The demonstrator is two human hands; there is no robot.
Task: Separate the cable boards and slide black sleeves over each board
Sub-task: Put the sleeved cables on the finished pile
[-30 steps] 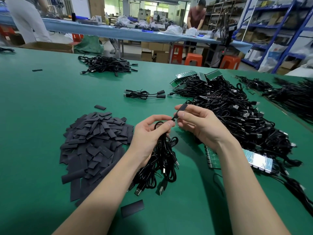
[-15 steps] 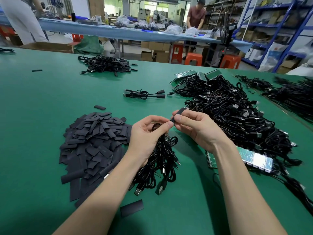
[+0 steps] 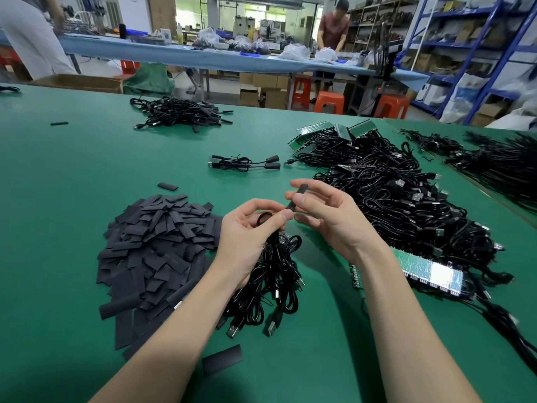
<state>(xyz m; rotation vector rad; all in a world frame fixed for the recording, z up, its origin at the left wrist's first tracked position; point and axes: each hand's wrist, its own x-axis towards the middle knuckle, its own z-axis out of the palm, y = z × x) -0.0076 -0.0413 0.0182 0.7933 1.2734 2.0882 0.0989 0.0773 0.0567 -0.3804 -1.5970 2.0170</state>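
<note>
Writing: none I can read from here; the board strips are too blurred.
Left hand (image 3: 250, 228): fingers curled round a bundle of black cables (image 3: 270, 283) that hangs to the green table (image 3: 72, 170), thumb tip meeting the sleeve's lower end.
Right hand (image 3: 328, 216): thumb and forefinger pinching a black sleeve (image 3: 297, 196), tilted, held above the table.
Sleeve pile (image 3: 157, 245): just left of the left hand; one loose sleeve (image 3: 222, 363) lies near the forearms.
Board strip (image 3: 421, 269): right of the right wrist, partly under it, beside the big cable heap (image 3: 406, 205).
Finished cable (image 3: 244, 164): farther back, alone.
Change: the sleeve now stands out longer above the fingers than half a second ago.
</note>
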